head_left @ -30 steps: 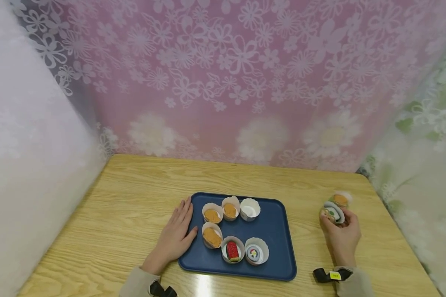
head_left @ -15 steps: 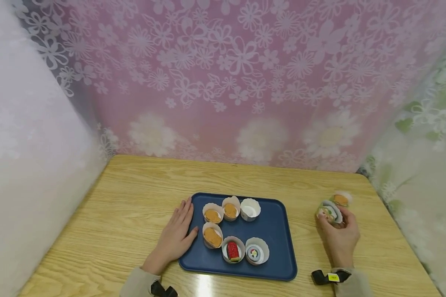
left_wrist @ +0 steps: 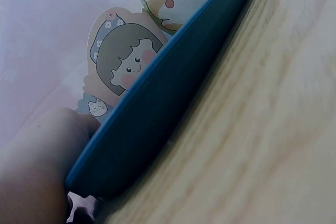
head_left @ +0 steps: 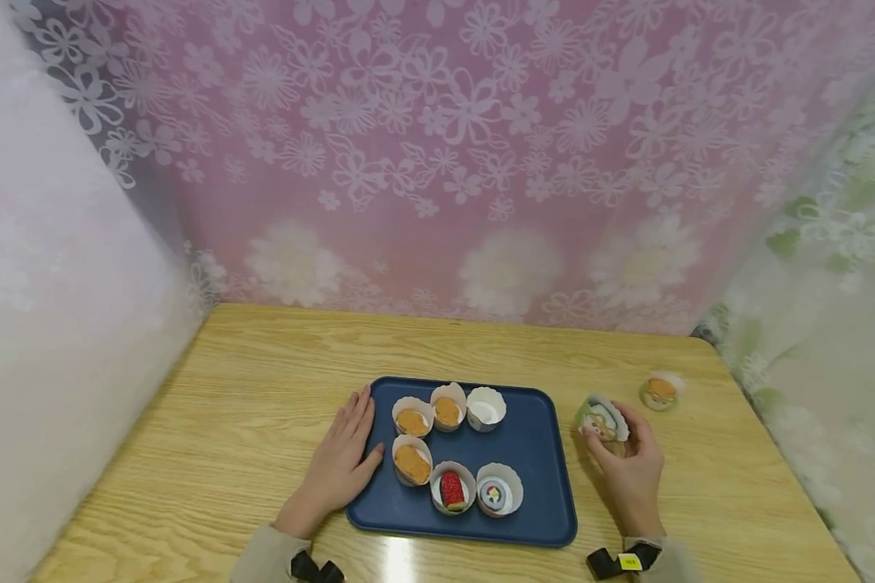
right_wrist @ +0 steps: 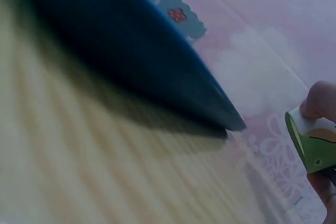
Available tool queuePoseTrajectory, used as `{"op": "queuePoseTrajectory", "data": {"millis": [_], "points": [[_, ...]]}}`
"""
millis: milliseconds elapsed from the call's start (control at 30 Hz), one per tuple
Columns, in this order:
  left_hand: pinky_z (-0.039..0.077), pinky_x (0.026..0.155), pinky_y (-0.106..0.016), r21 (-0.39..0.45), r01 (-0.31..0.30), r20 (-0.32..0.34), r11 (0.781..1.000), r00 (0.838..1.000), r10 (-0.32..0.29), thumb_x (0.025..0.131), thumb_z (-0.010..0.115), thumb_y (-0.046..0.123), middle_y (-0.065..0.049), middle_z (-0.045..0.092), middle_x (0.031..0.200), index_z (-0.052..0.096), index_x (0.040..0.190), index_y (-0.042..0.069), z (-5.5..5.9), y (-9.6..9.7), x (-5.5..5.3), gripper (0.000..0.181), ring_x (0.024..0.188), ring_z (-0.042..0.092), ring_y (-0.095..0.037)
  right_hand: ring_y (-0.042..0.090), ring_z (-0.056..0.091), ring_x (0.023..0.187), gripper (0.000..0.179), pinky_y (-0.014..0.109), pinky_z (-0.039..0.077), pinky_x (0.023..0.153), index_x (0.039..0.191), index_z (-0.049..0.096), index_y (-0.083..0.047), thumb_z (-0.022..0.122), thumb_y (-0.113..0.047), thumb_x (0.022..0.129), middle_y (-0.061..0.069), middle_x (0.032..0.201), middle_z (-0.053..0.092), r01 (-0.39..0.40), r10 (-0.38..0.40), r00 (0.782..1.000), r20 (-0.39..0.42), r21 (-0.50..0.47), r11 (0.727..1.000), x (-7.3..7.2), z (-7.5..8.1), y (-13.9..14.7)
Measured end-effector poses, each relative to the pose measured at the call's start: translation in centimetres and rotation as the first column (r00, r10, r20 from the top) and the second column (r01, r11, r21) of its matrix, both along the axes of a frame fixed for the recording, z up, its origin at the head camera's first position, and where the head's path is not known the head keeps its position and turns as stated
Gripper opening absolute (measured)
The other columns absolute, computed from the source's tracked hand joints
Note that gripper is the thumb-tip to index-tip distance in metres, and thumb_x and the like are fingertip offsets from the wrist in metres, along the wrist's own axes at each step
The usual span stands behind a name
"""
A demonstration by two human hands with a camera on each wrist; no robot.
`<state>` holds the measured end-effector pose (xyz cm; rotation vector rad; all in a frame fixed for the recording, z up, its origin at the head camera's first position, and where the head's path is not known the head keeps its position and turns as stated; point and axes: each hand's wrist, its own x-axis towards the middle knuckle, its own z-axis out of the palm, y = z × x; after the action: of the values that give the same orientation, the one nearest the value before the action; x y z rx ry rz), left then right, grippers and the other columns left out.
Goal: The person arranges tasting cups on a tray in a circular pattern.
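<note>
My right hand [head_left: 636,465] grips a green-and-white paper cake cup [head_left: 602,419], held tilted just off the tray's right edge. What lies inside this cup is hard to make out. Its green printed side [right_wrist: 318,153] shows between finger and thumb in the right wrist view. My left hand [head_left: 339,457] lies with straight fingers along the left rim of a dark blue tray [head_left: 543,478]. On the tray stand several paper cups: three with orange pieces, such as one cup [head_left: 411,460] at left, one with a red piece [head_left: 452,491], one with a sushi-roll-like disc [head_left: 492,493], and a white cup [head_left: 485,409] without visible contents.
Another cup with an orange piece [head_left: 660,391] stands on the wooden table [head_left: 292,348] at the far right. Floral cloth [head_left: 408,162] hangs behind and on both sides. Cups with a printed girl [left_wrist: 126,61] and dog [left_wrist: 181,3] show above the tray rim.
My right hand has moved left with the paper cup, away from the other cup and toward the tray. The left hand has stayed on the tray's rim.
</note>
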<state>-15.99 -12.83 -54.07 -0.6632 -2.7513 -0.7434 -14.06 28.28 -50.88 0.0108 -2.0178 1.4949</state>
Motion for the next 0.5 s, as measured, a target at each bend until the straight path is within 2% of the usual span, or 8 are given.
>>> {"op": "queuePoseTrajectory", "data": {"millis": [133, 267, 367, 500], "points": [[0.018, 0.118, -0.053, 0.009, 0.0, -0.019, 1.0, 1.0, 0.0, 0.099, 0.058, 0.024, -0.018, 0.016, 0.164, 0.026, 0.153, -0.009, -0.1, -0.1, -0.1, 0.07, 0.149, 0.017, -0.039, 0.022, 0.06, 0.108, 0.058, 0.015, 0.049, 0.089, 0.128, 0.054, 0.015, 0.074, 0.021, 0.074, 0.03, 0.121, 0.056, -0.117, 0.118, 0.992, -0.035, 0.035, 0.993, 0.7, 0.5, -1.6], [0.018, 0.118, -0.053, 0.0, -0.002, -0.026, 1.0, 1.0, 0.002, 0.099, 0.058, 0.024, -0.018, 0.015, 0.164, 0.026, 0.153, -0.008, -0.2, -0.2, -0.1, 0.07, 0.149, 0.017, -0.039, 0.02, 0.061, 0.105, 0.061, 0.017, 0.05, 0.089, 0.126, 0.055, 0.016, 0.076, 0.023, 0.069, 0.03, 0.119, 0.058, -0.202, 0.206, 0.978, -0.042, 0.076, 0.976, 1.1, 0.3, -2.7], [0.018, 0.119, -0.053, 0.002, -0.003, -0.025, 1.0, 1.0, 0.003, 0.099, 0.058, 0.024, -0.018, 0.015, 0.164, 0.026, 0.153, -0.008, -0.3, -0.2, -0.2, 0.07, 0.149, 0.016, -0.038, 0.018, 0.062, 0.102, 0.065, 0.017, 0.05, 0.088, 0.124, 0.056, 0.017, 0.078, 0.026, 0.063, 0.031, 0.115, 0.06, -0.266, 0.279, 0.957, -0.078, 0.146, 0.953, 1.1, -0.3, -3.2], [0.019, 0.118, -0.053, 0.001, -0.002, -0.029, 1.0, 1.0, 0.002, 0.099, 0.058, 0.025, -0.017, 0.015, 0.164, 0.026, 0.153, -0.008, -0.3, -0.3, -0.2, 0.071, 0.149, 0.016, -0.038, 0.016, 0.063, 0.104, 0.073, 0.015, 0.05, 0.089, 0.124, 0.058, 0.013, 0.081, 0.025, 0.057, 0.027, 0.114, 0.062, -0.329, 0.371, 0.921, -0.119, 0.272, 0.904, 0.5, -1.8, -3.1]]}}
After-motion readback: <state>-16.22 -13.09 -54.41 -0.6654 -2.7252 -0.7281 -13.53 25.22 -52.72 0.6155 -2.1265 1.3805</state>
